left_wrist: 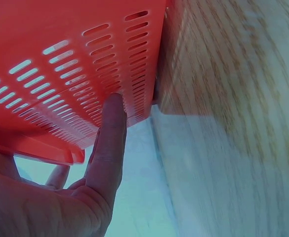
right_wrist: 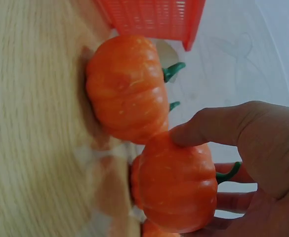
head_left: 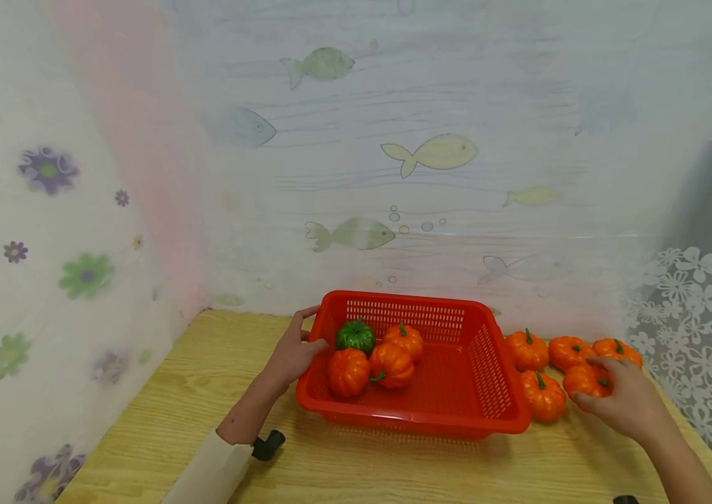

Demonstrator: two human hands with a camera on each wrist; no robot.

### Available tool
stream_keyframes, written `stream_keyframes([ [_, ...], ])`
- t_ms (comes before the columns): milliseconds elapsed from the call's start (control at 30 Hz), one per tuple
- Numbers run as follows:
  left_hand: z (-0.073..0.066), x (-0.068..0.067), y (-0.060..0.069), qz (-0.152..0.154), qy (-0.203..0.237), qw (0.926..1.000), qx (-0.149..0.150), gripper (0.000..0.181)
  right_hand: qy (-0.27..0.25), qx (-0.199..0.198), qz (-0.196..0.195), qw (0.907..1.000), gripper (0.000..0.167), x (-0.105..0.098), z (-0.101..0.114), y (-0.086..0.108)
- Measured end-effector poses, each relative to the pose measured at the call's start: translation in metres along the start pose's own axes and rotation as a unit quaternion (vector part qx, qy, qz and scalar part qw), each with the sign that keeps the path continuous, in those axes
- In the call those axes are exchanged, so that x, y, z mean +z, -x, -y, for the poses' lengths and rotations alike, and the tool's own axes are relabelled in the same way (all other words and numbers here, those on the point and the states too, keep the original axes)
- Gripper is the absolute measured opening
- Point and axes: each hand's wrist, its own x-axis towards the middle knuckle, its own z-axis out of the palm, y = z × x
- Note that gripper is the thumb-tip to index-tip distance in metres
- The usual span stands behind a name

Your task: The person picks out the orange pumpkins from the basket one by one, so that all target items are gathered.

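Note:
My left hand (head_left: pixel 292 355) grips the left rim of a red plastic basket (head_left: pixel 412 417), thumb over the edge; in the left wrist view a finger lies along its slotted outer wall (left_wrist: pixel 97 64). Inside, toward the left, are a green pumpkin (head_left: pixel 356 339) and three orange ones, including the front-left pumpkin (head_left: pixel 348 373). Right of the basket, my right hand (head_left: pixel 629 402) holds a small orange pumpkin (head_left: pixel 581 381) with a green stem. The right wrist view shows thumb and fingers around this pumpkin (right_wrist: pixel 176 187), seemingly a little above the table; part of the fingers is hidden behind it.
Several more orange pumpkins stand on the wood-grain table (head_left: pixel 160 399), one close by the basket's right side (head_left: pixel 542 397) and others behind the held one, such as the back pumpkin (head_left: pixel 527 350). A patterned curtain (head_left: pixel 356 175) hangs along the table's back edge.

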Motion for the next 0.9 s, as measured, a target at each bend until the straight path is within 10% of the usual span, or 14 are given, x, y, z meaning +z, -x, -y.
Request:
stream_keyframes([
  [900,-0.001,-0.001,0.003,0.012,0.015,0.9998,0.009,0.068,0.001,0.006,0.013,0.9999,0.073,0.017,-0.016,-0.004],
])
